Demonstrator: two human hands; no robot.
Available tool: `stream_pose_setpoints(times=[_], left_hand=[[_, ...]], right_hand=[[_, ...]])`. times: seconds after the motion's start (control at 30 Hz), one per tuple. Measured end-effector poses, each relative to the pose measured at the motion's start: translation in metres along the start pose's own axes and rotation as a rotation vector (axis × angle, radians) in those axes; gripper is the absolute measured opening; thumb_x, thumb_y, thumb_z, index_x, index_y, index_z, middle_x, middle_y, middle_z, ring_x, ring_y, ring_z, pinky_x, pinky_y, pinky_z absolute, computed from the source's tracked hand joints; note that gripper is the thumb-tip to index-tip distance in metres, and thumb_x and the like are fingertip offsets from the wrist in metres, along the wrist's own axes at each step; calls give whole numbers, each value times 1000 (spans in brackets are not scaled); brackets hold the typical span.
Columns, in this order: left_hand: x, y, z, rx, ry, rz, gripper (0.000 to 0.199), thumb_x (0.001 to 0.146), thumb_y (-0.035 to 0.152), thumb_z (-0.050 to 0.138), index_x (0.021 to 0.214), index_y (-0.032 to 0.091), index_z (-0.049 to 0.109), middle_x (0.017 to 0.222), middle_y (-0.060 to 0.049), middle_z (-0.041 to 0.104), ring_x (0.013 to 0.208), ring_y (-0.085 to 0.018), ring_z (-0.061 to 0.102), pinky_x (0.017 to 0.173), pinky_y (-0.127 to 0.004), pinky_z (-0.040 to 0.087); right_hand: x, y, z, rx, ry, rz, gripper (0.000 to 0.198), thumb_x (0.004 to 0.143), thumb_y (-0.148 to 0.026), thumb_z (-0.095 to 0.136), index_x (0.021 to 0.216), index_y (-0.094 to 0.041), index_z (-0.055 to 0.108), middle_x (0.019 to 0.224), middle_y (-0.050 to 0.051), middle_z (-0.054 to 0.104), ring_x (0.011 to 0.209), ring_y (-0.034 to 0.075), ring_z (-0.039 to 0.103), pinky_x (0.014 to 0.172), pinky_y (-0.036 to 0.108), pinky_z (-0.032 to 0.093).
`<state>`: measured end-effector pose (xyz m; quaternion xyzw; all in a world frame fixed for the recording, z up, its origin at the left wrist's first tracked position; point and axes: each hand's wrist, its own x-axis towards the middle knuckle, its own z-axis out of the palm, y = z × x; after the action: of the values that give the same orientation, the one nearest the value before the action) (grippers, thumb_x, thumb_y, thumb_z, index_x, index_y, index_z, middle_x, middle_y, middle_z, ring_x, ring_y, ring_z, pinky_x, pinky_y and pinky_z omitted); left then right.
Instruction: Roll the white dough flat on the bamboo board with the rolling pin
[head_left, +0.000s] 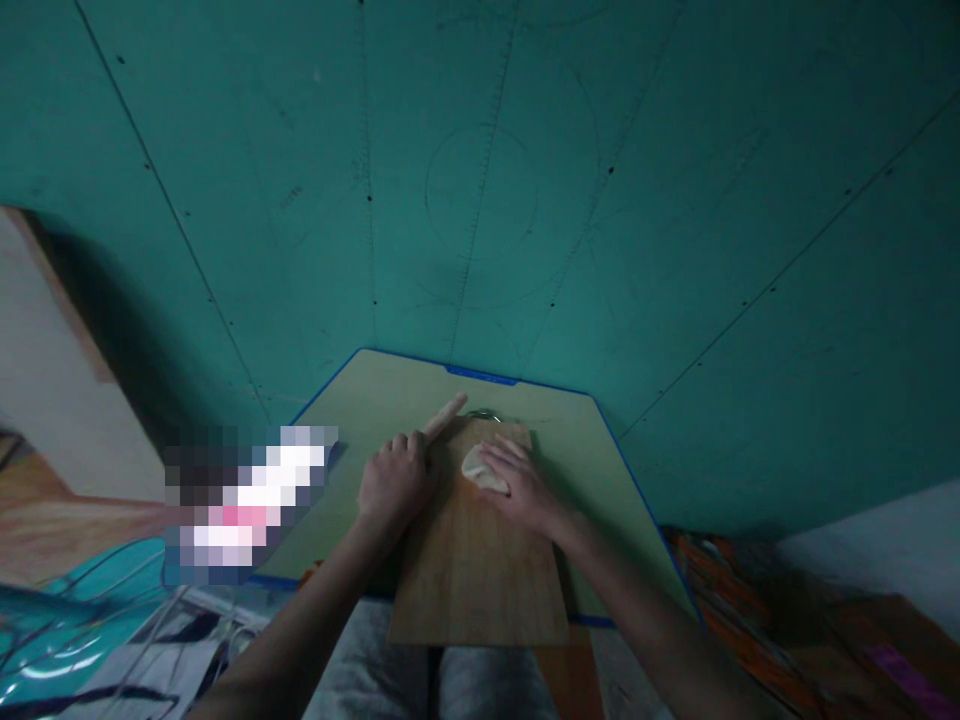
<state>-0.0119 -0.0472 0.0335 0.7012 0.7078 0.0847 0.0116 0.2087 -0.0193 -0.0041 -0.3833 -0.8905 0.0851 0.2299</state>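
My left hand is closed around a slim wooden rolling pin, whose far end points up and to the right past the board's left edge. A flat, pale, roundish piece of dough is on the upper part of a wooden cutting board. My right hand grips its right side, with the fingers lying over the dough. The dough's right part is hidden under those fingers. A metal ring handle shows at the board's far end.
Beneath the board is a small pale table with a blue rim, standing against a green wall. A blurred-out object lies at the table's left. Boxes and bags are on the floor at the right. The board overhangs the near edge.
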Motion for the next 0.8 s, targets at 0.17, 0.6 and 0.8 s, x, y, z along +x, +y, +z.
stream_pose_setpoints(times=[0.17,0.6,0.8], left_hand=[[1,-1,3,8,18,7,35,96,34,35,114,12,57,105,-17,67,95,-30,66,73,-37,51],[1,0,1,16,1,2,32,96,31,36,114,13,56,104,-16,67,95,-30,66,72,-36,51],[2,1,2,18,8,8,32,96,32,37,113,12,56,104,-15,66,95,-30,66,73,-37,51]], right_hand=[[9,-1,-4,-82,-41,-104,24,95,-26,59,116,-21,68,130,9,67,124,21,60,106,39,48],[19,-4,-6,8,43,250,20,95,-26,57,111,-27,70,115,2,75,102,20,71,87,31,54],[21,-1,-5,204,205,361,20,92,-33,56,100,-23,72,100,5,77,90,20,71,77,30,53]])
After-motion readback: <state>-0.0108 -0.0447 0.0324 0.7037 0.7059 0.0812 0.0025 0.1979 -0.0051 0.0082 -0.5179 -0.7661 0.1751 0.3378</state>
